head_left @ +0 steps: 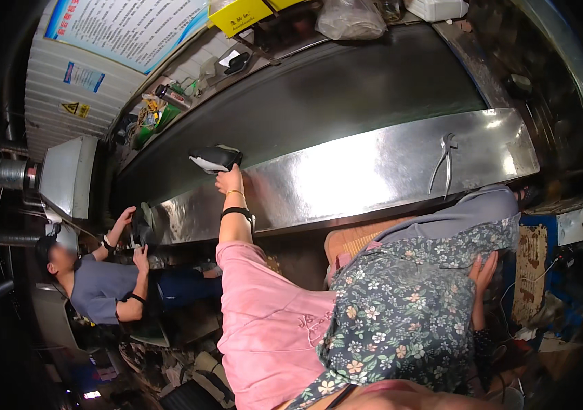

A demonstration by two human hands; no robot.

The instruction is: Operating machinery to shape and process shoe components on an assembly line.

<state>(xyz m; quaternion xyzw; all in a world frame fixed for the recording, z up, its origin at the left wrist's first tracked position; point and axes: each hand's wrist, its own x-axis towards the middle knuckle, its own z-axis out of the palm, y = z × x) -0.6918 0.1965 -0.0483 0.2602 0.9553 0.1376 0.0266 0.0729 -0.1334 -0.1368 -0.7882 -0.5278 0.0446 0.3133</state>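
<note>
My left hand (229, 180) reaches out over the metal ledge, its fingers closed on the near end of a shoe upper (221, 156). The upper is black with a white lower edge, held at the border between the dark belt (346, 89) and the shiny metal ledge (346, 174). On the right, my right hand (485, 273) rests against the flowered apron (401, 294), fingers stretched out and nothing seen in them. Metal pincers (446, 164) lie on the ledge towards its right end, apart from both hands.
At the left, a co-worker (103, 283) handles a dark shoe piece (143, 224) by the ledge's end. Beyond the belt are a bottle (173, 96), a yellow box (240, 16) and a plastic bag (351, 19). A blue machine (544, 273) stands at the right.
</note>
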